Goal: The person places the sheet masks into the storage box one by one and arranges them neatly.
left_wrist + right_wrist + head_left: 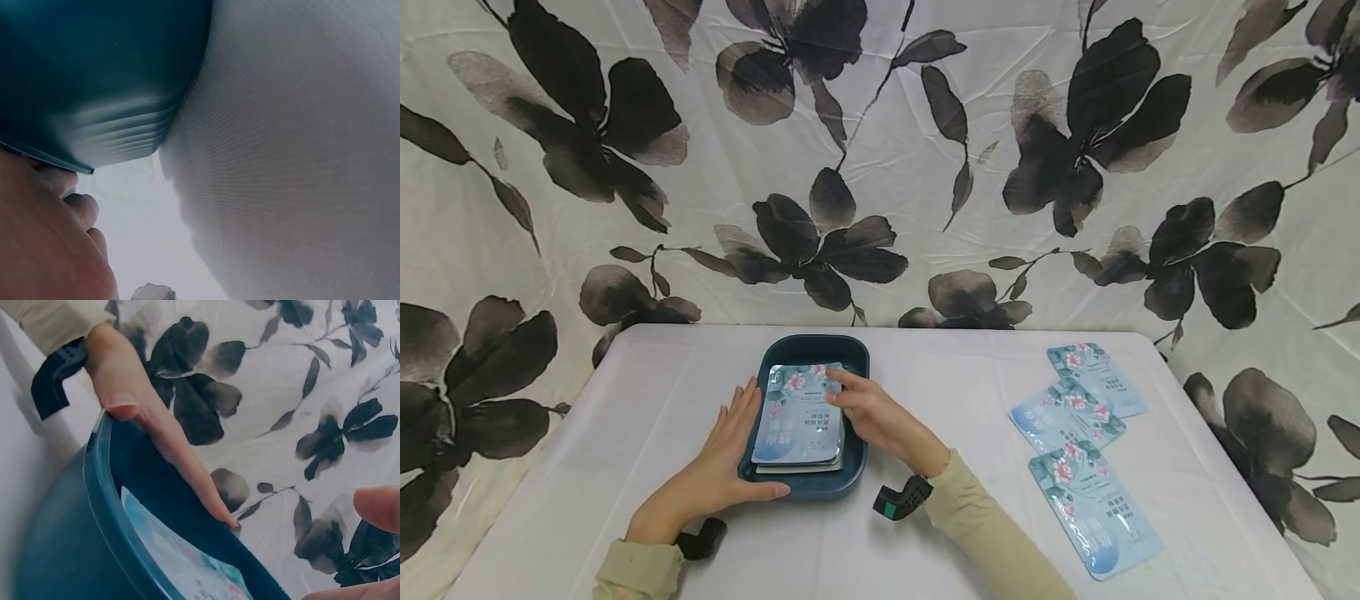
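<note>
- Top pkt (797, 425) was seen atop stack (801, 468) in tray (820, 486), long axis set approx. 12–6 o'clock.
- R hand (878, 421) was nearer; pkt was found at its 9 o'clock. Digits were held apart by pkt's 1 o'clock corner, nothing seen gripped; contact couldn't be told.
- L hand (718, 467) was spread wide along tray's 9 o'clock side.
- 3 loose pkts (1093, 512) were seen approx. 3 o'clock of tray, well apart.

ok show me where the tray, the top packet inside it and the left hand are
tray (814, 350): head view, bare inner wall at the far end
top packet (796, 429): head view, middle of its printed face
left hand (718, 467): head view, back of the hand
</note>
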### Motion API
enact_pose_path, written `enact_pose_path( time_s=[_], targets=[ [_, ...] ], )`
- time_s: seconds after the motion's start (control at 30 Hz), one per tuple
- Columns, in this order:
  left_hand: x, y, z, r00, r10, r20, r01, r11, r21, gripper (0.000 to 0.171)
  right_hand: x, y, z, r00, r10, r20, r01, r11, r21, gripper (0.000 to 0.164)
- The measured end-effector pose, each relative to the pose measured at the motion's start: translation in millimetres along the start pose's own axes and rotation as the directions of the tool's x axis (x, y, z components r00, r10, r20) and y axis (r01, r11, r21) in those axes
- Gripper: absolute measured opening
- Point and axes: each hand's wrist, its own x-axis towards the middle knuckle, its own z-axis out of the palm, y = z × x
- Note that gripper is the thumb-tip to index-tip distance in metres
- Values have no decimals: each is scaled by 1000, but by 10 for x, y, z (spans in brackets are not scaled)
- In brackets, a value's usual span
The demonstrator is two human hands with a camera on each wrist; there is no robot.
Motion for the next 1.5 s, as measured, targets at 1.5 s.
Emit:
enact_pose_path(
  time_s=[1.5],
  targets=[
    [1, -17, 12, 1000, -5, -8, 5, 1000, -3, 132, -20, 27, 143, 987, 89, -135, -83, 995, 45, 66]
  ],
)
